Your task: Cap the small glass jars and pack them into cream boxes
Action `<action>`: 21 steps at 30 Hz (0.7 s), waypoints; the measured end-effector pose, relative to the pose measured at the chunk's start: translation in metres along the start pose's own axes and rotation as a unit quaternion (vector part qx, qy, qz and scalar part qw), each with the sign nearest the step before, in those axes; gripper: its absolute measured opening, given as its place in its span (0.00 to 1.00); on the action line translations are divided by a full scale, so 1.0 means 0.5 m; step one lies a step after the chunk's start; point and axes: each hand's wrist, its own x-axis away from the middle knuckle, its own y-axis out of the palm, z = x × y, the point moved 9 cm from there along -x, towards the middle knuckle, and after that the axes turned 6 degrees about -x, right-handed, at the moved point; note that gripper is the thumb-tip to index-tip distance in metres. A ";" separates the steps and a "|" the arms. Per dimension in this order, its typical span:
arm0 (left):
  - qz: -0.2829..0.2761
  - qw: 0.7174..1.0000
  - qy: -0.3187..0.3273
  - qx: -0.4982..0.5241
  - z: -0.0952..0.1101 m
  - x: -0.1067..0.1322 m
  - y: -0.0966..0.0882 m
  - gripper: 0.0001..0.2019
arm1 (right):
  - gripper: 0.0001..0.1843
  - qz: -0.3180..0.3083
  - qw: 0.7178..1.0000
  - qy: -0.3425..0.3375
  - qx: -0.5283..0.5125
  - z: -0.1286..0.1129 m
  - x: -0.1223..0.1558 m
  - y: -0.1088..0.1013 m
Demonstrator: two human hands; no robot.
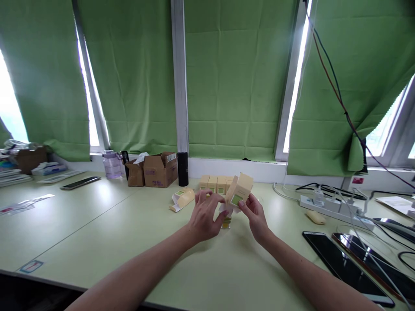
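Note:
My right hand (pixel 255 216) grips a small beige carton (pixel 240 190) with a green label, tilted above the table. My left hand (pixel 205 216) is curled close against the carton's lower end, fingers pinched around a white paper piece (pixel 225 209). Just under both hands a small bottle with yellow-green contents (pixel 226 223) stands on the pale green table (pixel 97 216). Behind the hands a row of several matching beige cartons (pixel 215 183) stands upright. An opened carton (pixel 182 200) lies on its side to the left.
Two brown cardboard boxes (pixel 155 169), a black cylinder (pixel 182 169) and a purple bottle (pixel 112 164) stand by the window sill. Phones (pixel 343 263) and a power strip (pixel 327 205) with cables lie at the right. Another phone (pixel 80 182) lies at the left.

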 end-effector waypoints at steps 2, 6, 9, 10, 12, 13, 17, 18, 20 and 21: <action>-0.012 0.999 -0.037 0.007 -0.018 -0.001 0.009 0.15 | 0.25 -0.014 0.999 -0.016 0.034 -0.002 0.003 0.003; -0.046 0.996 -0.061 0.049 -0.032 0.001 0.032 0.20 | 0.21 -0.027 0.989 -0.069 0.126 -0.021 0.015 0.012; -0.043 0.995 -0.065 0.065 -0.038 0.005 0.040 0.22 | 0.18 -0.046 0.973 -0.123 0.190 -0.046 0.027 0.028; -0.034 0.995 -0.063 0.066 -0.040 0.006 0.039 0.23 | 0.18 -0.056 0.966 -0.143 0.208 -0.055 0.032 0.035; -0.009 0.996 -0.053 0.065 -0.040 0.007 0.034 0.27 | 0.20 -0.075 0.949 -0.186 0.243 -0.072 0.041 0.049; 0.003 0.997 -0.043 0.065 -0.039 0.007 0.030 0.28 | 0.22 -0.080 0.939 -0.208 0.261 -0.080 0.046 0.055; 0.050 0.997 0.008 0.056 -0.024 0.005 0.010 0.25 | 0.32 -0.081 0.906 -0.275 0.312 -0.105 0.061 0.070; 0.062 0.997 0.016 0.048 -0.022 0.005 0.004 0.24 | 0.33 -0.080 0.901 -0.282 0.320 -0.108 0.062 0.072; 0.083 0.996 0.023 0.023 -0.018 0.006 -0.006 0.23 | 0.36 -0.079 0.896 -0.288 0.330 -0.110 0.063 0.074; 0.091 0.995 0.026 0.009 -0.016 0.008 -0.010 0.23 | 0.37 -0.080 0.895 -0.289 0.331 -0.110 0.063 0.073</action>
